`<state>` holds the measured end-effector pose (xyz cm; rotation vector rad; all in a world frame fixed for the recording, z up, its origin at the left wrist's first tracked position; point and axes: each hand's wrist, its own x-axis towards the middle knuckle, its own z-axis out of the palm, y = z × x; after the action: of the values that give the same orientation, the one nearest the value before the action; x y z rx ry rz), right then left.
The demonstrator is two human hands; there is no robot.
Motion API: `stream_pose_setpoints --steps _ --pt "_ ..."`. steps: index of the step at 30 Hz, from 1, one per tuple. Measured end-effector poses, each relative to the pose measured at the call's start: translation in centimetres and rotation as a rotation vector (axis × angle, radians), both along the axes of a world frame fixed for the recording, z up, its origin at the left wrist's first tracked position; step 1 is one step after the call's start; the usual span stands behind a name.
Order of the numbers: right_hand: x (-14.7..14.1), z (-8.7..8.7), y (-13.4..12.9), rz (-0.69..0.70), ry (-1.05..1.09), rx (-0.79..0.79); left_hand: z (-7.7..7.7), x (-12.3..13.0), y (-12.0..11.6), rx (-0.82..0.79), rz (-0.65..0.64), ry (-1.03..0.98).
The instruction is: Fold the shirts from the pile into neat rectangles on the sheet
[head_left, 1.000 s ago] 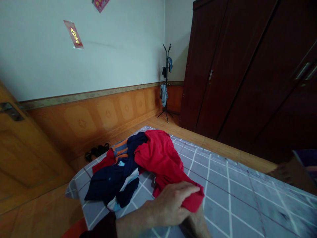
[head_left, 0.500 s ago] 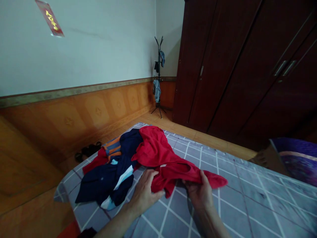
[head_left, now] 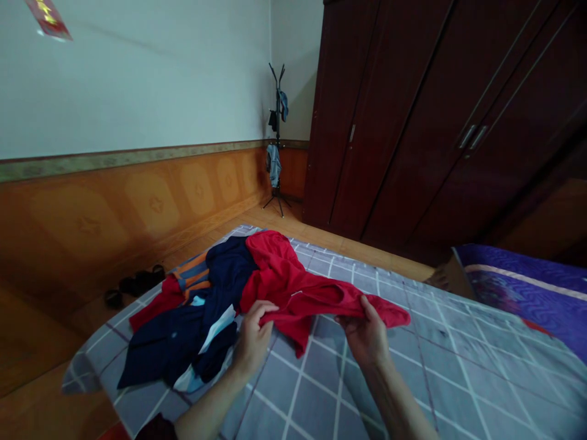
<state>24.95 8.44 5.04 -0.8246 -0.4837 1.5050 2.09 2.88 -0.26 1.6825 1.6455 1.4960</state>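
Observation:
A red shirt [head_left: 284, 278] lies spread on the bed, its near side lifted and stretched between my two hands. My left hand [head_left: 253, 335] pinches a near corner of the fabric between thumb and fingers. On the other side, my right hand [head_left: 367, 335] grips the shirt near its neck opening, thumb on top and fingers underneath; a sleeve end hangs past it to the right. Just left of my left hand is a heap of clothes with a dark navy garment [head_left: 160, 342], a grey and orange striped piece [head_left: 191, 278] and another red piece [head_left: 156, 304].
The bed has a grey checked sheet [head_left: 458, 354]. A purple quilted item [head_left: 518, 275] sits at the right beside a cardboard box [head_left: 452, 275]. Beyond stand a coat rack [head_left: 277, 134] and dark wardrobes [head_left: 389, 110]. Dark shoes [head_left: 135, 283] rest on the floor at left.
My left hand has closed on the shirt's near corner and drawn it left, pulling the cloth tauter. My right hand keeps its hold. The view has turned slightly right.

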Motion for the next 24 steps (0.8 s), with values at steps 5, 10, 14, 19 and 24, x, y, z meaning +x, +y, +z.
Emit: stream_pose_setpoints --steps 5,10,14,19,24 --pt "4.0 5.5 -1.7 -0.170 0.104 0.162 1.2 -0.1 -1.5 -0.060 0.045 -0.093" --pt "5.7 5.0 -5.4 -0.224 -0.031 0.068 1.3 3.2 -2.5 -0.171 -0.326 0.223" --pt "6.6 3.9 -8.2 -0.273 -0.112 0.023 1.5 5.8 -0.4 -0.079 -0.451 0.462" --pt "10.2 1.6 -11.4 -0.307 -0.352 -0.123 2.2 5.5 2.9 -0.005 -0.400 0.152" --pt "13.6 -1.9 -14.4 -0.400 -0.868 -0.324 0.7 1.9 4.9 -0.089 -0.058 -0.281"
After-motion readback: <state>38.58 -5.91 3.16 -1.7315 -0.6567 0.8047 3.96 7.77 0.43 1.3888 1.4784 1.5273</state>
